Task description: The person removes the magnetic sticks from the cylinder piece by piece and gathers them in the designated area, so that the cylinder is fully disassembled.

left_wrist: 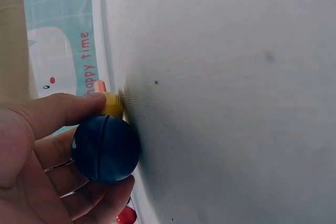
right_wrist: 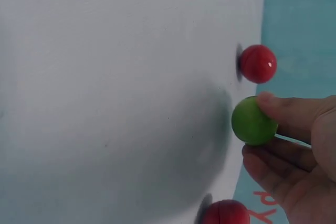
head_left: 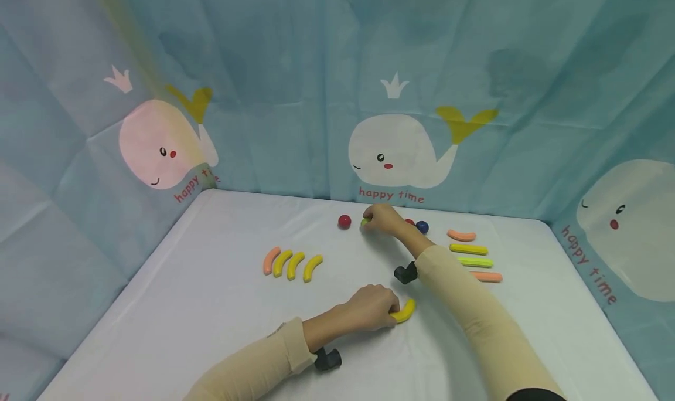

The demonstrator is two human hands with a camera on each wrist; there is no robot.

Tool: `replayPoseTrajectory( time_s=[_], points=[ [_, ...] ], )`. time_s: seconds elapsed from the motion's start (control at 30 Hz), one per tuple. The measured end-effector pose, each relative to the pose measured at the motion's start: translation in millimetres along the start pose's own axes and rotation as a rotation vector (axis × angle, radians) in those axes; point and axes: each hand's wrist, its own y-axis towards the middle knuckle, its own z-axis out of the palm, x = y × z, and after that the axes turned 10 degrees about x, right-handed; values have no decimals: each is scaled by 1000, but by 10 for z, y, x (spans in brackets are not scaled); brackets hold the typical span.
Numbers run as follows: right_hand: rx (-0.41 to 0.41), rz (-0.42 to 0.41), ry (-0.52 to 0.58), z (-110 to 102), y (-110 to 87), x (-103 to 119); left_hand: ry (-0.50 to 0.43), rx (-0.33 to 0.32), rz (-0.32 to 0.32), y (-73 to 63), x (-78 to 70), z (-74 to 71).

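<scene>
My left hand [head_left: 369,307] is low over the front middle of the table. It pinches a yellow toy banana [head_left: 405,311], and its fingers curl round a dark blue ball [left_wrist: 106,149], which the hand hides in the head view. At the back of the table, my right hand [head_left: 386,220] pinches a green ball [right_wrist: 254,121] between thumb and fingertips, close to the white surface. One red ball [head_left: 344,221] sits just left of the green one. Another red ball [right_wrist: 227,212] lies on the other side, partly behind the right wrist in the head view.
Beyond the right forearm is a second blue ball [head_left: 422,227]. A column on the right has a curved orange piece [head_left: 461,235], a yellow bar [head_left: 468,249], a green bar [head_left: 476,262] and an orange bar [head_left: 487,277]. Left of centre, an orange curved piece [head_left: 271,260] heads three yellow bananas [head_left: 295,265].
</scene>
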Motion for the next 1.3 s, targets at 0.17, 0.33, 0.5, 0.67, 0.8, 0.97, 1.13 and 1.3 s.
replayPoseTrajectory(
  time_s=[0.17, 0.33, 0.5, 0.67, 0.8, 0.97, 1.13, 1.3],
  points=[
    [-10, 4, -6, 31, 95, 38, 7, -2, 2, -1, 1, -7],
    [-1, 19, 0, 63, 119, 75, 14, -2, 11, 0, -2, -6],
    [-1, 24, -4, 93, 108, 77, 13, -3, 15, -6, -4, -4],
    [0, 31, -5, 88, 102, 72, 15, -2, 8, -9, -5, -13],
    [21, 40, 11, 58, 93, 81, 10, 3, 5, -7, -4, -18],
    [22, 35, 23, 14, 56, 81, 6, 5, 5, -1, 1, -19],
    [8, 6, 16, -72, -67, 107, 3, 8, -1, 2, 1, -13],
    [-10, -55, 14, -160, -274, 95, -9, 11, 12, 2, 19, -1]
  ],
)
